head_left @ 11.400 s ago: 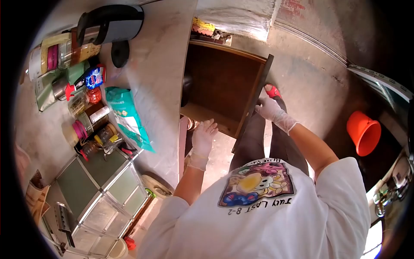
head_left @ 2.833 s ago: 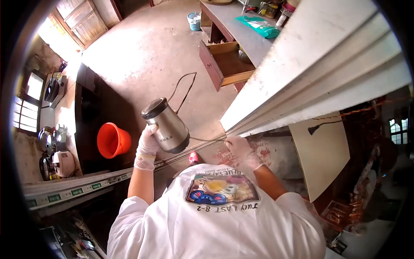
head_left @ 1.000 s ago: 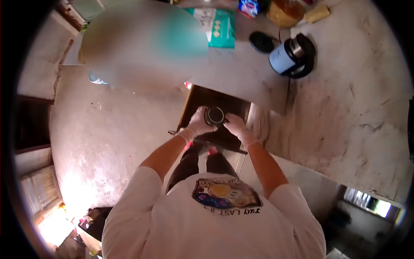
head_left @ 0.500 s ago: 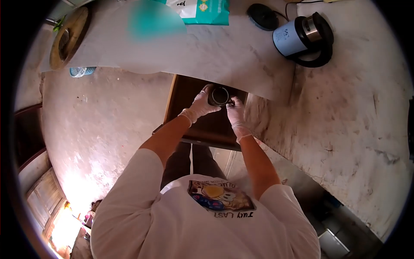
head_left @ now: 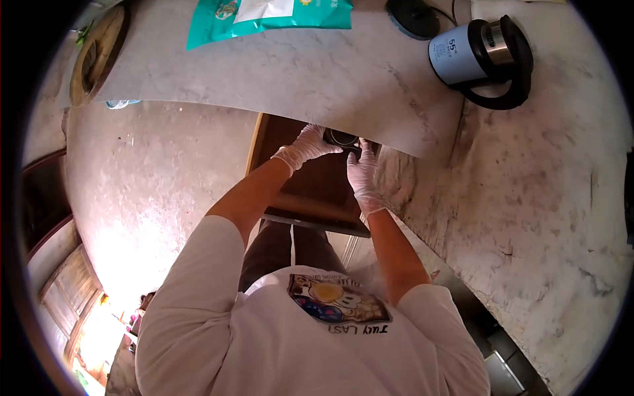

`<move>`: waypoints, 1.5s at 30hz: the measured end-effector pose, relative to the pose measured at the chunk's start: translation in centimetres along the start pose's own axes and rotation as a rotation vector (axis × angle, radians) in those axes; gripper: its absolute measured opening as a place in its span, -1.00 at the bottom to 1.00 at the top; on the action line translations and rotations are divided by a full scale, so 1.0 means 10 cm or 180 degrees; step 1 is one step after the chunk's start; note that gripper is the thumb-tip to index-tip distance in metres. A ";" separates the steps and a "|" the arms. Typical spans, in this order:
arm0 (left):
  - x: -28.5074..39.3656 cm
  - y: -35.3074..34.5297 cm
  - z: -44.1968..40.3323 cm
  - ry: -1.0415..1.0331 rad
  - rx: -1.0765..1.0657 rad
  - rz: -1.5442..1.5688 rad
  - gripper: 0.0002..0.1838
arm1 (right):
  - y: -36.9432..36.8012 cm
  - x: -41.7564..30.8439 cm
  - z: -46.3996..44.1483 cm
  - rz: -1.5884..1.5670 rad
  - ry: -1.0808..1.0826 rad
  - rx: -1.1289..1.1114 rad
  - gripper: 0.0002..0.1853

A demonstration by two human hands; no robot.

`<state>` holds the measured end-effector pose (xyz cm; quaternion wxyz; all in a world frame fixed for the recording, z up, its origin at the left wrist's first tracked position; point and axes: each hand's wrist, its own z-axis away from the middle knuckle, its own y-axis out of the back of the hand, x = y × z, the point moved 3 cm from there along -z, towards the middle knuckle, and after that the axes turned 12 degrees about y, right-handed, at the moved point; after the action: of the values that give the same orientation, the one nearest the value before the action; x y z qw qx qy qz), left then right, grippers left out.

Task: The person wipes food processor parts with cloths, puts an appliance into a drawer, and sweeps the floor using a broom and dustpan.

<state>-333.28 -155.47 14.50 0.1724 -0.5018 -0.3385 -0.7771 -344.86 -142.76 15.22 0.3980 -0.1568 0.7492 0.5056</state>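
A dark mug (head_left: 341, 138) with a light, round rim sits inside the pulled-out brown drawer (head_left: 310, 188), partly under the countertop's edge. My left hand (head_left: 312, 145), in a clear thin glove, is closed around the mug's left side. On the other side is my right hand (head_left: 362, 173), gloved alike, with its thumb apart and fingers stretched toward the mug's right side. Its fingertips are close to the mug, though contact is hard to make out. The mug's far side is hidden beneath the counter.
A marbled countertop (head_left: 284, 72) overhangs the drawer. On it are a green-and-white packet (head_left: 271, 16), a blue kettle (head_left: 456, 58), a black kettle base (head_left: 413, 18) and a round wooden board (head_left: 99, 56). A worn stone surface (head_left: 508, 198) extends to the right.
The mug has moved deeper into the drawer, toward the counter. My right thumb and fingers have moved away from the mug's handle side and straightened. The view has shifted slightly.
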 end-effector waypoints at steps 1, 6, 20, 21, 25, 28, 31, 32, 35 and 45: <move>-0.02 0.01 0.00 -0.0004 0.0009 -0.0037 -0.22 | 0.02 -0.04 0.01 0.0099 0.0024 -0.0128 -0.44; 0.03 0.12 0.02 -0.0313 0.0069 -0.0281 -0.27 | -0.08 0.14 0.10 -0.0531 -0.0236 -0.0293 -0.55; -0.13 -0.07 -0.37 0.2554 -0.0906 0.4925 -0.38 | -0.32 0.58 0.54 -0.0169 -0.1098 -0.0890 -0.52; -0.11 -0.11 -0.40 0.2596 -0.0916 0.5319 -0.39 | -0.39 0.69 0.67 0.0129 -0.0804 -0.0903 -0.51; 0.00 -0.29 -0.49 0.2774 -0.0895 0.6482 -0.42 | -0.39 0.58 0.70 -0.1484 -0.1455 -0.0301 -0.48; 0.09 -0.41 -0.51 0.2893 -0.0852 0.6996 -0.44 | -0.49 0.85 0.68 -0.0745 -0.1507 -0.0367 -0.50; 0.16 -0.46 -0.52 0.2970 -0.0810 0.7281 -0.47 | -0.74 1.28 0.76 -0.0747 -0.1587 -0.0242 -0.54; 0.16 -0.46 -0.51 0.3002 -0.0793 0.7352 -0.47 | -0.76 1.30 0.76 -0.0732 -0.1619 -0.0251 -0.56; 0.18 -0.44 -0.51 0.3058 -0.0774 0.7573 -0.49 | -0.67 1.06 0.59 -0.1027 -0.1893 -0.0253 -0.58; 0.41 -0.39 -0.47 0.3511 -0.0571 0.8482 -0.56 | -0.88 0.26 0.27 -0.3797 -0.2664 -0.0365 -0.67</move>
<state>-340.56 -155.75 15.54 0.8299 -0.0890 0.5297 -0.1509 -339.74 -143.82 7.22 0.8499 -0.3525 0.2939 0.2588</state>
